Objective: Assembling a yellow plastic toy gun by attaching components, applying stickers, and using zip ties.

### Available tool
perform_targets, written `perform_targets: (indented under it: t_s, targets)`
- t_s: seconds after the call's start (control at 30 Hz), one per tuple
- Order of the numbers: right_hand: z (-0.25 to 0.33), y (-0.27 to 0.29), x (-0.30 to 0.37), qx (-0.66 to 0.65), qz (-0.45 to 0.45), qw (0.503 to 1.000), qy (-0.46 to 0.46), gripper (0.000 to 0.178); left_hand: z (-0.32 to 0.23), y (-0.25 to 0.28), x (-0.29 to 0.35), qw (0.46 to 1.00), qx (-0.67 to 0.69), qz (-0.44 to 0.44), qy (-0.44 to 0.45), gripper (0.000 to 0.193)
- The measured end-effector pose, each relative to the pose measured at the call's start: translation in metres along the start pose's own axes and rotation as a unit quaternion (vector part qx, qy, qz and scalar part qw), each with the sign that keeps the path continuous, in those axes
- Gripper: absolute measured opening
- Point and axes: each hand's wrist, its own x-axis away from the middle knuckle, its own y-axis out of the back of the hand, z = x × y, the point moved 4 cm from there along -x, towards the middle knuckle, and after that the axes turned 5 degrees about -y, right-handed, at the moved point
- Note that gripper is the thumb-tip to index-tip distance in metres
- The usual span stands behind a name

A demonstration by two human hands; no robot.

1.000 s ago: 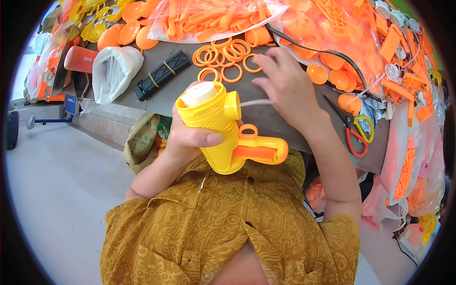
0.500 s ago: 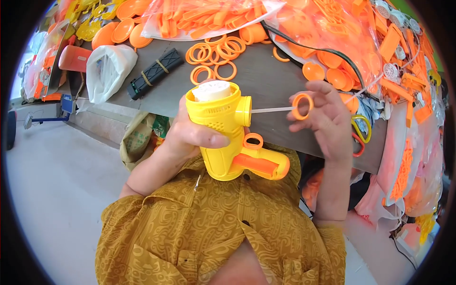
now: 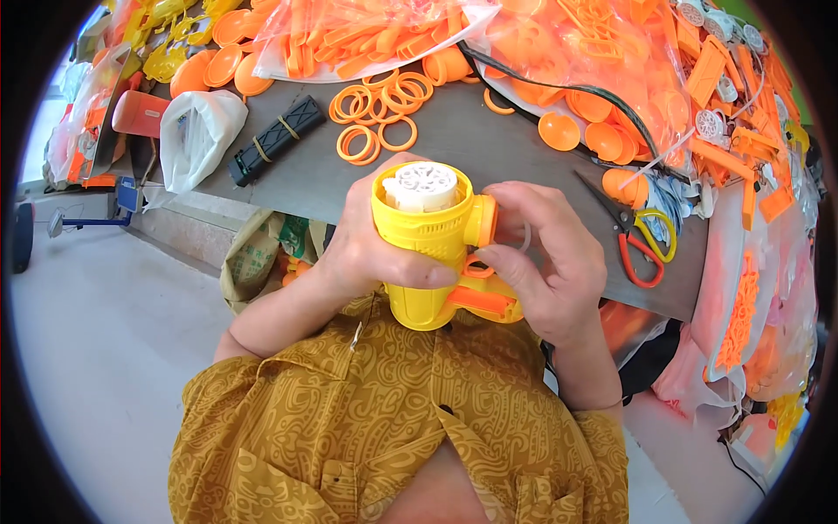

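Note:
My left hand [image 3: 356, 249] is wrapped round a yellow toy gun body [image 3: 415, 301], its thumb across the front. A white slotted round piece [image 3: 423, 182] sits in the body's open top. On the short side spout is an orange ring [image 3: 491, 218], and my right hand [image 3: 563, 271] grips that ring with fingertips above and thumb below. A thin white tube [image 3: 527, 237] curves out of the spout between the right fingers. Below it, an orange loop [image 3: 477, 269] and an orange handle strip [image 3: 478, 299] show on the toy, partly behind my right hand.
Loose orange rings [image 3: 356, 144] lie on the grey table [image 3: 489, 144]. Scissors [image 3: 635, 236] with red and yellow handles rest at right. A banded black block [image 3: 275, 140] and a white bag [image 3: 202, 131] stand left. Bags of orange parts [image 3: 602, 52] line the back.
My right hand has moved left, bringing the orange ring along the white tube onto the yellow spout. The toy body has shifted slightly right. The scissors are now in fuller view.

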Motion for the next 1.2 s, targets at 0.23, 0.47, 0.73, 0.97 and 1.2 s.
perform_targets:
  t_s: [0.23, 0.47, 0.73, 0.97, 1.2]
  targets:
    - [0.002, -0.001, 0.004, 0.061, -0.028, 0.997, 0.031, 0.037, 0.001, -0.004, 0.002, 1.000, 0.001, -0.028, -0.009, 0.064]
    - [0.004, 0.001, 0.006, 0.066, -0.001, 0.997, 0.041, 0.036, -0.008, -0.005, 0.009, 0.983, -0.156, 0.005, -0.101, 0.071]
    - [0.016, 0.000, 0.020, 0.104, 0.130, 0.976, 0.138, 0.024, -0.027, -0.020, 0.027, 0.930, -0.224, 0.108, -0.273, 0.068]
    - [0.046, 0.000, 0.035, 0.062, 0.195, 0.958, 0.201, 0.018, -0.031, -0.030, 0.032, 0.930, -0.138, 0.298, -0.165, 0.056]
    - [0.022, 0.026, -0.022, 0.210, 0.133, 0.960, 0.128, 0.021, -0.032, -0.006, -0.013, 0.956, -0.213, 0.111, -0.169, 0.065]
